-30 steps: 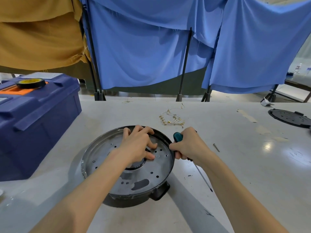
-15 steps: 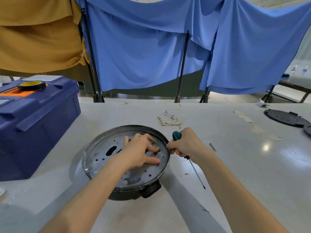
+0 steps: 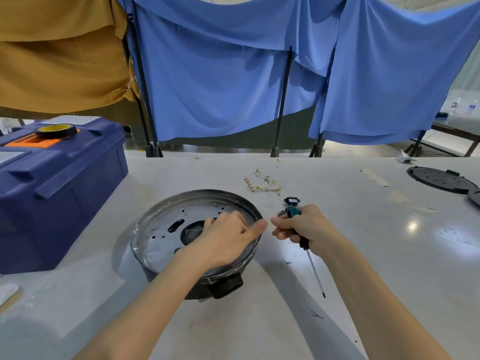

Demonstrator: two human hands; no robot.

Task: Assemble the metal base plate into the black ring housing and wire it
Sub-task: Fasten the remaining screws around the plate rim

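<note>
The round metal base plate [image 3: 166, 229], full of holes, lies in the black ring housing [image 3: 223, 285] near the table's middle. My left hand [image 3: 228, 240] rests flat on the plate's right half, fingers reaching toward its centre opening, thumb out over the rim. Just right of the rim, my right hand [image 3: 301, 226] grips a teal-handled screwdriver [image 3: 310, 261], shaft pointing down toward me. A bundle of wires with brass terminals [image 3: 262, 183] lies beyond the plate. A small black socket part [image 3: 291, 201] sits behind my right hand.
A blue toolbox [image 3: 59, 183] with a tape roll [image 3: 55, 131] on top stands at the left. Black round covers [image 3: 441, 179] lie at the far right. Blue and tan cloths hang behind the table's far edge.
The plate and housing turned and shifted under my left hand, whose fingers slid from the far rim toward the centre. My right hand moved slightly right off the rim, uncovering the black socket part.
</note>
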